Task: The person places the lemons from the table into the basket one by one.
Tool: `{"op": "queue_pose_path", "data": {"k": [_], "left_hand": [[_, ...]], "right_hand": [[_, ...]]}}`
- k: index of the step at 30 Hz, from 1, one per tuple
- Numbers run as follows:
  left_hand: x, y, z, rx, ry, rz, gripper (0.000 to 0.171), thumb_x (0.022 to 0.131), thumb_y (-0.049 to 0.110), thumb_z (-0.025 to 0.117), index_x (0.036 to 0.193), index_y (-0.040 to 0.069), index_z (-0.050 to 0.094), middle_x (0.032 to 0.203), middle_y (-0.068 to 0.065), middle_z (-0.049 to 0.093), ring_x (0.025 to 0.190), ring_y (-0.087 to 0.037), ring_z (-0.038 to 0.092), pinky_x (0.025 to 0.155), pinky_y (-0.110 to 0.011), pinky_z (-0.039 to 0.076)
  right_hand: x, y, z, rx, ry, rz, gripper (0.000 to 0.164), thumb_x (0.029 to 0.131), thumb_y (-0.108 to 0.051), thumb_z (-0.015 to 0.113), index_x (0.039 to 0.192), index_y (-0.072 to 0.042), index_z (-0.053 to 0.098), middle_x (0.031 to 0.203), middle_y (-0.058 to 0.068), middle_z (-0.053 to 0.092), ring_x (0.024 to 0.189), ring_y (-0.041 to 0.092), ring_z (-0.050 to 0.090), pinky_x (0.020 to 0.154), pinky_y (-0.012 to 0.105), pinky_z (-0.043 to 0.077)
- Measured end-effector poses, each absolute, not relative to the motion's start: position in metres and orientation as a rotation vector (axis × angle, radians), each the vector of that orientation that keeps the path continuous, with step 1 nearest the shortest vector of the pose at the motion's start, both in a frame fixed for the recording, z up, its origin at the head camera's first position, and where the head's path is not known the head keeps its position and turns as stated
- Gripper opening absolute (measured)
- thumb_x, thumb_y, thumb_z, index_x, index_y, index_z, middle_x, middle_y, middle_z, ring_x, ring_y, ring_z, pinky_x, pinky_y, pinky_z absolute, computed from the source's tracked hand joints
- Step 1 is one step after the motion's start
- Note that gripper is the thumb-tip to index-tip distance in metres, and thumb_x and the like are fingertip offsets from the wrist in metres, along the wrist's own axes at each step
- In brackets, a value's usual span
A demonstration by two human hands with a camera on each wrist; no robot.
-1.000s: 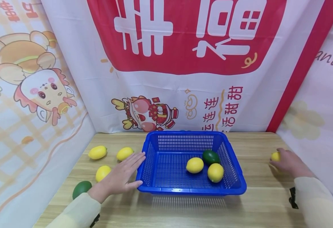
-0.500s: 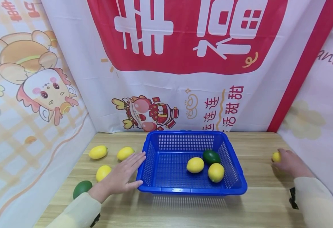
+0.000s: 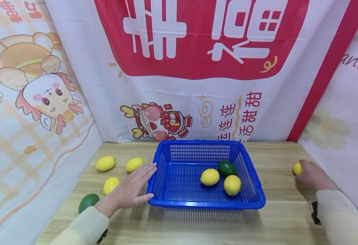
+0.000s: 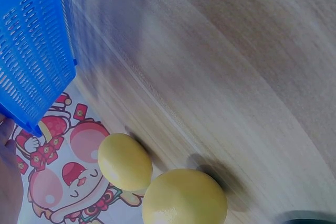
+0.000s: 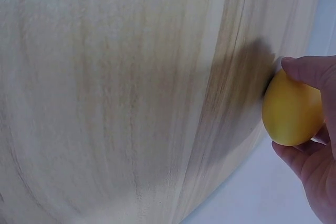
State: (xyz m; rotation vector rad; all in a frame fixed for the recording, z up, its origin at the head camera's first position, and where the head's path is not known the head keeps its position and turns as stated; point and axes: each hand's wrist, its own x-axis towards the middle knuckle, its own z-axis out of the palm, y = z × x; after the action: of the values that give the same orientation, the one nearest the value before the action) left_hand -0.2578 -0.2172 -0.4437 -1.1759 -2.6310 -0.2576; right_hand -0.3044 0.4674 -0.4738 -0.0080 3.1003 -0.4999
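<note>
My left hand (image 3: 131,189) lies with fingers extended against the left rim of a blue plastic basket (image 3: 194,205). Inside the basket, toward its right side, are a yellow lemon (image 3: 209,177), a second lemon (image 3: 232,185) and a dark green avocado-like fruit (image 3: 227,168). At the far right of the table my right hand (image 3: 312,175) grips another lemon (image 5: 291,109); the right wrist view has the thumb on one side of it and curled fingers on the other, close over the wood.
Left of the basket on the wooden table (image 3: 197,231) lie three lemons, one at the back left (image 3: 105,163), one near the basket (image 3: 134,165), one partly behind my hand (image 3: 111,185). A green fruit (image 3: 88,203) is by my left sleeve. Printed cloth walls (image 3: 105,102) enclose the table.
Almost nothing differs. My right hand and its lemon have shifted very slightly to the right; the left hand stays on the basket rim.
</note>
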Motion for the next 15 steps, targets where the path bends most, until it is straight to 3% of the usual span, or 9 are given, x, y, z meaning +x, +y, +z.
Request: {"op": "queue_pose_path", "data": {"k": [9,15], "left_hand": [[-0.257,-0.2163,-0.4416,-1.184,-2.609,-0.264,0.08,0.092,0.049,0.057,0.15,0.001,0.031,0.157,-0.013,0.026,0.144,-0.029,0.021,0.114,-0.05,0.024],[-0.2562,-0.2163,-0.4409,-1.185,-2.613,-0.265,0.08,0.092,0.049,0.057,0.15,0.0,0.031,0.157,-0.014,0.026,0.144,-0.03,0.021,0.114,-0.05,0.024]], "right_hand": [[-0.3042,0.4661,-0.4744,-0.041,3.123,-0.5,0.061,0.078,-0.012,0.073,0.12,0.018,0.04,0.092,0.031,0.052,0.078,0.039,0.05,0.07,0.056,0.046],[-0.3044,0.464,-0.4738,-0.069,3.146,-0.502,0.064,0.08,-0.012,0.071,0.125,0.018,0.039,0.097,0.033,0.051,0.079,0.039,0.05,0.069,0.054,0.046]]}}
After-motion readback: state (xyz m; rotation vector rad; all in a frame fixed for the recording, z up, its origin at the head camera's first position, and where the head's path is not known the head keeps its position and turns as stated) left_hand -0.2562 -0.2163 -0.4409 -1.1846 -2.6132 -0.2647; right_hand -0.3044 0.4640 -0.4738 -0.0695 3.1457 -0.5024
